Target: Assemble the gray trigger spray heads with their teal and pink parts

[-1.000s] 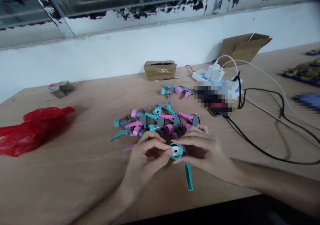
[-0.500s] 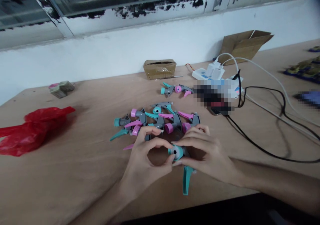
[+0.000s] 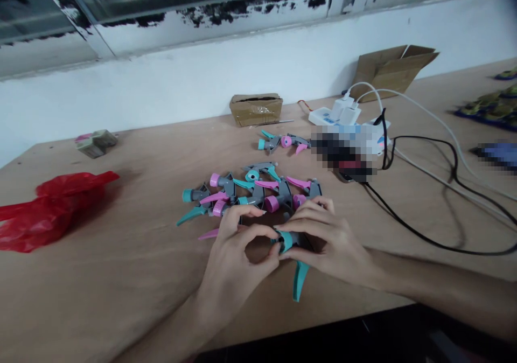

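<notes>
My right hand (image 3: 329,242) grips a grey spray-trigger head with a teal cap and a teal lever (image 3: 297,269) that hangs down over the table. My left hand (image 3: 238,255) pinches the teal cap end of that same spray head (image 3: 287,240) with thumb and forefinger. Just beyond my hands lies a pile of several more spray heads (image 3: 250,193), grey with pink or teal caps and levers. A loose pink lever (image 3: 208,235) lies left of my left hand.
Two more spray heads (image 3: 283,142) lie farther back. A red plastic bag (image 3: 48,207) sits at the left. A white power strip (image 3: 339,116) with white and black cables (image 3: 428,234) runs across the right. Cardboard boxes (image 3: 256,109) stand against the wall. The wooden table's (image 3: 121,277) front edge is close.
The spray head has turned in my hands: its cap opening faced the camera, now it points left toward my left fingers. The lever has swung slightly left.
</notes>
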The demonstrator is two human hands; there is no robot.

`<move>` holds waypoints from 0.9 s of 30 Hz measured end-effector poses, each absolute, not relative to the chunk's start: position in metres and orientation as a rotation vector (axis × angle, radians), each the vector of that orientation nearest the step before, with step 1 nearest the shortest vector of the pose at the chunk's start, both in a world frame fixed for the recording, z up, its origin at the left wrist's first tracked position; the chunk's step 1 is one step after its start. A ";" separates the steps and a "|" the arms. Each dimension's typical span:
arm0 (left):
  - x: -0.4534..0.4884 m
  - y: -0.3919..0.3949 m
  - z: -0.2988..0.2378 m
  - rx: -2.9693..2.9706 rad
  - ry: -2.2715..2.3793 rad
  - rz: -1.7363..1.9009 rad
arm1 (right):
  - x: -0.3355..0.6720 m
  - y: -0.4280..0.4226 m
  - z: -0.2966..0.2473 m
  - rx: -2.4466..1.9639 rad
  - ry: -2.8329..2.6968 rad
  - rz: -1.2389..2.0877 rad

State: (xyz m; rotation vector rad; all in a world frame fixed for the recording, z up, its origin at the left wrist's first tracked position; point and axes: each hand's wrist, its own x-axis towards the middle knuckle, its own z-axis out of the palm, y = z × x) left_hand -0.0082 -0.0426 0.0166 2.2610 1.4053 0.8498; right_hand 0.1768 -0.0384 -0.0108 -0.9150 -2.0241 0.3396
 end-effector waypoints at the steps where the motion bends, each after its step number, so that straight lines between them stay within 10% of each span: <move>1: -0.008 -0.042 0.016 2.238 1.410 0.833 | 0.177 -0.038 -0.011 -0.924 -2.026 0.335; 27: -0.020 -0.036 0.010 2.334 1.309 1.161 | 0.218 0.024 0.020 -1.263 -2.124 0.012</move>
